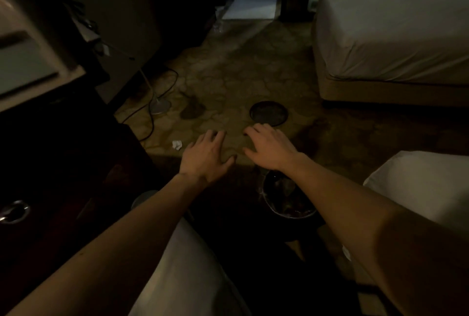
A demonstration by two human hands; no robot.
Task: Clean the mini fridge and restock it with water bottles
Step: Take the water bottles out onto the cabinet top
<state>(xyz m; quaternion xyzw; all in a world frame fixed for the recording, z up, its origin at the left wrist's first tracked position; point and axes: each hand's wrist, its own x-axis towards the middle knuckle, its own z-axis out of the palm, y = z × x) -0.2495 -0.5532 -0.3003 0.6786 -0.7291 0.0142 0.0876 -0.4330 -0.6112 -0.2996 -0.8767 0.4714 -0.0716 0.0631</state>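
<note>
Both forearms outstretched, left hand point(206, 154) and right hand point(270, 148) spread, holding nothing; water bottles point(218, 27) well apart, far ahead.

text: none legible | labels: none | brands: none | numbers: none | view: dim, blurred

Two beds point(390, 36) point(426, 184), one bin point(289, 201), one crumpled paper point(177, 144) (floor lid point(268, 112) too).
</note>
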